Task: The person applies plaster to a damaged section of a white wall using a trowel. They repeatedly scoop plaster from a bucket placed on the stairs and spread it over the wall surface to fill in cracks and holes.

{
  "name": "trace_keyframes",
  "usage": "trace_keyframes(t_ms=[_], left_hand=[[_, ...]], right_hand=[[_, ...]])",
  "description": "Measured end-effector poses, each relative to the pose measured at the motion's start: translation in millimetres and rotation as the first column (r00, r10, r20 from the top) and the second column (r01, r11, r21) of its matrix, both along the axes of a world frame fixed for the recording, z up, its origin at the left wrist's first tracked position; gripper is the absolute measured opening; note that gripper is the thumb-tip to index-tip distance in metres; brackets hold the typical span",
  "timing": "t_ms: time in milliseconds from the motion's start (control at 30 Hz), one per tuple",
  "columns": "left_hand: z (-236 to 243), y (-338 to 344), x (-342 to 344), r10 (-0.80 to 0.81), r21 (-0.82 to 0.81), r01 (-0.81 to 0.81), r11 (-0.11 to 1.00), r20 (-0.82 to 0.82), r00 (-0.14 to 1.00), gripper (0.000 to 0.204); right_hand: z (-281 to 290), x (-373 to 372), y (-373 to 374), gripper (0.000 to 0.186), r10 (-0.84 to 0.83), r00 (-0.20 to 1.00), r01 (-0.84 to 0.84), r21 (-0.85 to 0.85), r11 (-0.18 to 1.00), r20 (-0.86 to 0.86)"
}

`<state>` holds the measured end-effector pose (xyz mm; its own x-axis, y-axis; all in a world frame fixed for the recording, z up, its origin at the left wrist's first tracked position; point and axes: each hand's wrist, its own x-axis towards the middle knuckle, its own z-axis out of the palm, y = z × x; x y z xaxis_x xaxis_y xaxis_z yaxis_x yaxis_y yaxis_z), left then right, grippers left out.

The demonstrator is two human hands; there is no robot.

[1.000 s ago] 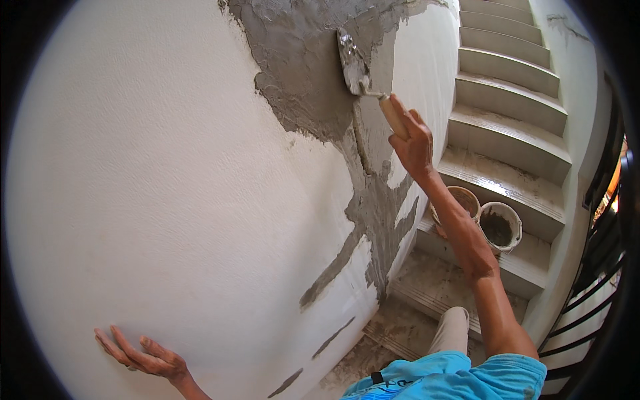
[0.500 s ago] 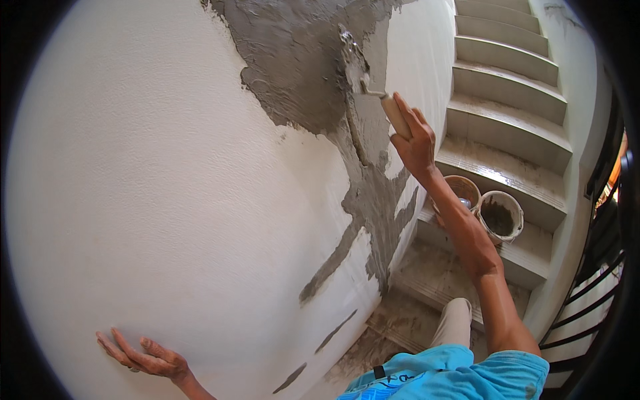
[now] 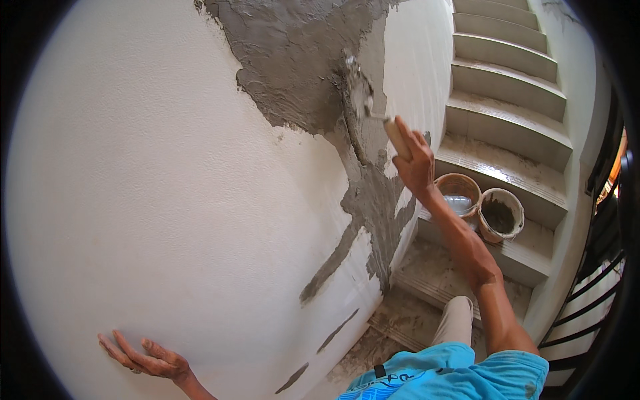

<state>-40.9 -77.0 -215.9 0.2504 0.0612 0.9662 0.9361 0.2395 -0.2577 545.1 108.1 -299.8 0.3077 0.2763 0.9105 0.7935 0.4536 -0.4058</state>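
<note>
My right hand [image 3: 417, 163] grips the pale handle of a plastering trowel [image 3: 360, 90]. Its metal blade, smeared with grey mortar, lies against the wall at the right part of a wide grey mortar patch [image 3: 287, 67]. A raised ridge of mortar [image 3: 355, 140] runs down just below the blade. At the lower left, my left hand [image 3: 150, 360] rests against the white wall [image 3: 167, 200] with its fingers stretched out and nothing in them. Thinner grey streaks [image 3: 373, 207] trail down the wall toward the stairs.
Two buckets stand side by side on a step: a brownish one [image 3: 475, 183] with a clear plastic container inside, and a pale one [image 3: 513, 230] holding grey mortar. Stairs [image 3: 510, 127] climb along the wall's right. A dark metal railing [image 3: 583, 297] borders the far right.
My right hand and the trowel have moved down along the wall. More of the brownish bucket shows beside my forearm. The left hand has stayed nearly still.
</note>
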Motion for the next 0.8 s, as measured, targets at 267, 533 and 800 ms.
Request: trace_keyframes(t_ms=[267, 533, 800], left_hand=[[-2, 2, -2, 0.003, 0.001, -0.003, 1.000, -0.001, 1.000, 0.049], [-2, -1, -3, -0.004, 0.002, 0.004, 1.000, 0.000, 1.000, 0.050], [3, -1, 7, -0.057, 0.001, 0.057, 0.998, -0.006, 0.998, 0.053]], right_hand=[[28, 3, 18, 0.086, -0.008, 0.999, 0.009, -0.011, 1.000, 0.041], [-28, -12, -23, 0.080, 0.079, 0.993, -0.078, -0.019, 0.997, 0.091], [22, -29, -1, 0.080, 0.035, 0.999, -0.036, 0.036, 0.999, 0.025]])
